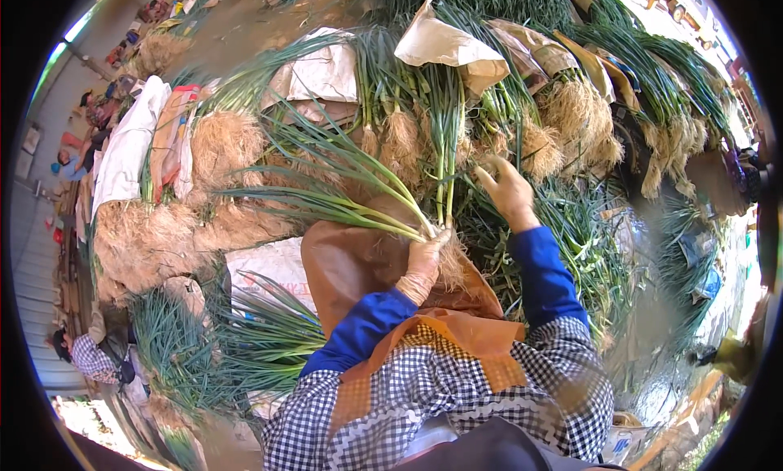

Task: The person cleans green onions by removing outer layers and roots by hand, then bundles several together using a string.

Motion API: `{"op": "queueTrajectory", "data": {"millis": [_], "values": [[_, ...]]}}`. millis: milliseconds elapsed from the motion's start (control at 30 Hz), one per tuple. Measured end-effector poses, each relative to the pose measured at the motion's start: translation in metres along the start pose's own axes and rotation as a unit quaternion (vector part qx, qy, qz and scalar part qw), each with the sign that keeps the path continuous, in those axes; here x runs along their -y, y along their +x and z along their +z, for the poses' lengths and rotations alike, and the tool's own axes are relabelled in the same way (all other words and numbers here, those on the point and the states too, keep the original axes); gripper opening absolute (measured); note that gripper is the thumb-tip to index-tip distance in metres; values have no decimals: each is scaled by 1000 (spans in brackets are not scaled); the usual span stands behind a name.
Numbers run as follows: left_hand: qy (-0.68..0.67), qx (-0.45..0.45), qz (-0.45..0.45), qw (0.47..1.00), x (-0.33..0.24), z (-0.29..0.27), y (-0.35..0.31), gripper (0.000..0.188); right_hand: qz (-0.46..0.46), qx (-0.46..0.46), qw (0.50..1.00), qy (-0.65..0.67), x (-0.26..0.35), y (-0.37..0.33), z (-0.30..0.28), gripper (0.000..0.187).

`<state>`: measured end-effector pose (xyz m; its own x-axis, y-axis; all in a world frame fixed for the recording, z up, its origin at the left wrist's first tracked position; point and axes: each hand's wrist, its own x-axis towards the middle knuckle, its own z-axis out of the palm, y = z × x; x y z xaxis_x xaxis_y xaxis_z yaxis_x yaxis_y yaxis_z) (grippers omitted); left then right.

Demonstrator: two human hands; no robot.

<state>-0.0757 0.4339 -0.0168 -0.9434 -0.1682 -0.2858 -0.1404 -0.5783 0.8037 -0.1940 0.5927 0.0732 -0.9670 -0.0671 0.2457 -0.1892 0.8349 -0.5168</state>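
In front of my apron, my left hand (pixel 422 267) is closed around the white lower ends of a few green onions (pixel 371 177). Their leaves fan out to the upper left, and their stringy roots (pixel 453 263) hang to the right of my fist. A couple of straight stalks (pixel 445 165) rise from the same grip toward the far pile. My right hand (pixel 510 194) is raised to the right of these stalks, apart from them, its thumb and fingers spread with nothing visible between them. An orange-brown apron (pixel 347 263) covers my lap.
Bundles of green onions with tan roots (pixel 575 116) line the far side, some under pale sacks (pixel 449 43). Loose leaves (pixel 555 263) lie to the right. Leafy bunches (pixel 273 336) and a white printed sack (pixel 253 267) are at left. Another person (pixel 98 357) bends at the far left.
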Motion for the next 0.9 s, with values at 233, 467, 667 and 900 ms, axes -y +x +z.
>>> {"op": "queueTrajectory", "data": {"millis": [233, 467, 667, 900], "values": [[22, -29, 14, 999, 0, 9, -2, 14, -60, 120, 977, 163, 26, 50, 59, 58], [-14, -42, 25, 999, 3, -1, -3, 12, -13, 322, 941, 109, 30, -15, 55, 43], [-42, 5, 3, 999, 4, -1, -2, 20, 174, 287, 796, 503, 14, -45, 32, 29], [-102, 14, -73, 992, 2, -2, -9, 20, 137, 111, 914, 366, 52, -30, 69, 26]]}}
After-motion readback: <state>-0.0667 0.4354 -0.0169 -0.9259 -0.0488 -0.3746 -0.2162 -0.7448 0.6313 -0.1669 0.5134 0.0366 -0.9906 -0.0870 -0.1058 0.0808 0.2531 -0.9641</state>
